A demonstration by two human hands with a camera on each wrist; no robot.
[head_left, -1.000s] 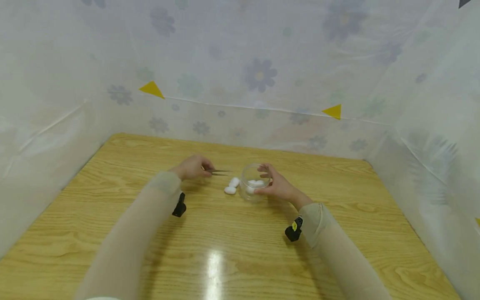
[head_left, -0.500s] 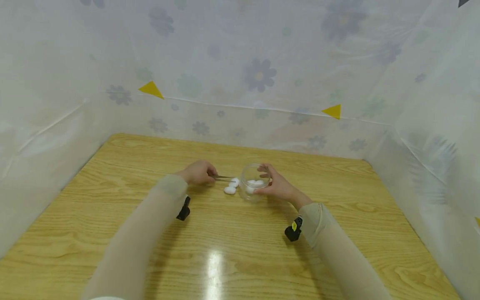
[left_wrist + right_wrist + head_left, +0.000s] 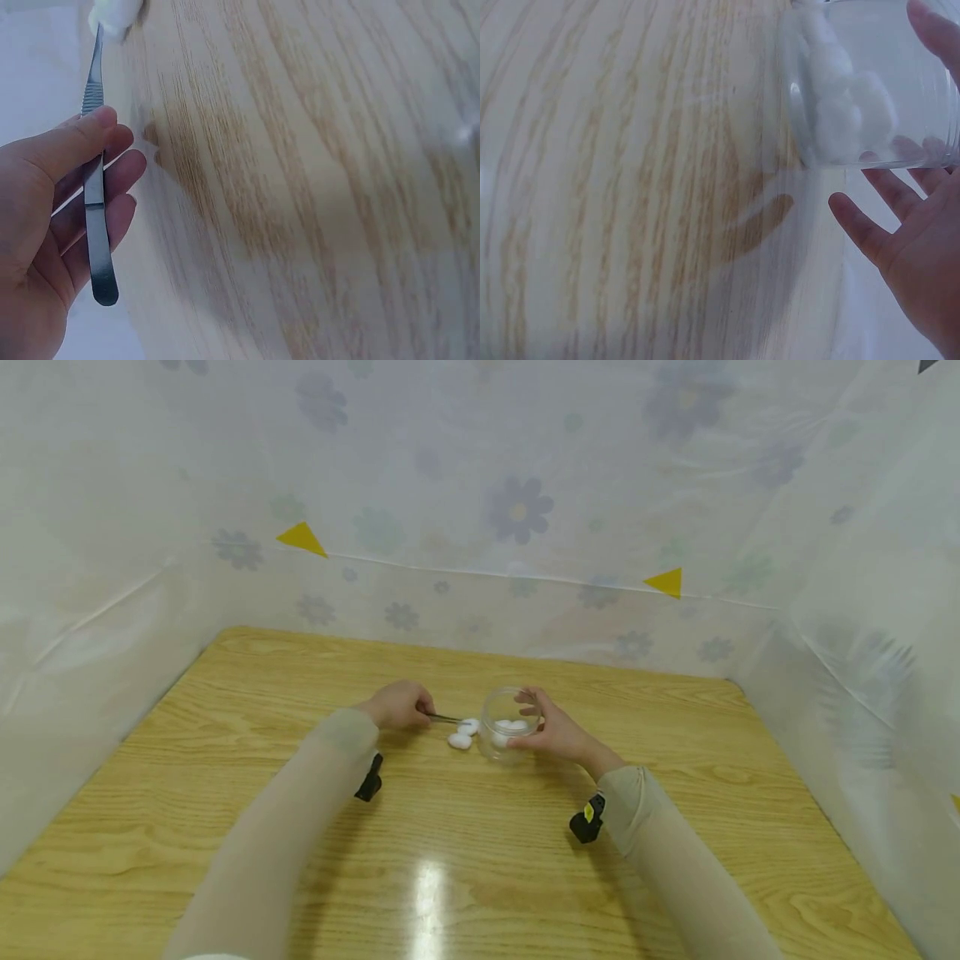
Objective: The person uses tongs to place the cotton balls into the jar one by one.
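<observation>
In the head view, my left hand (image 3: 401, 704) pinches steel tweezers (image 3: 447, 719) between thumb and fingers. Their tips meet a white cotton ball (image 3: 470, 726) on the table, just left of the jar. A second cotton ball (image 3: 460, 741) lies right beside it, nearer to me. The left wrist view shows the tweezers (image 3: 96, 225) lengthwise, with the tips at white cotton (image 3: 116, 15). My right hand (image 3: 557, 732) holds a clear, lidless jar (image 3: 486, 745) from the right, thumb and fingers around its upper wall. Several cotton balls (image 3: 840, 112) sit at the bottom of the jar.
The wood-grain table (image 3: 480, 860) is enclosed by pale flower-print sheeting (image 3: 450, 485) at the back and both sides. Black wrist cameras are strapped at the left cuff (image 3: 369, 778) and the right cuff (image 3: 587, 818).
My left hand has moved right and toward me, bringing the tweezers down onto the cotton ball. The spread tweezer tips have closed together. The right hand and jar stay put.
</observation>
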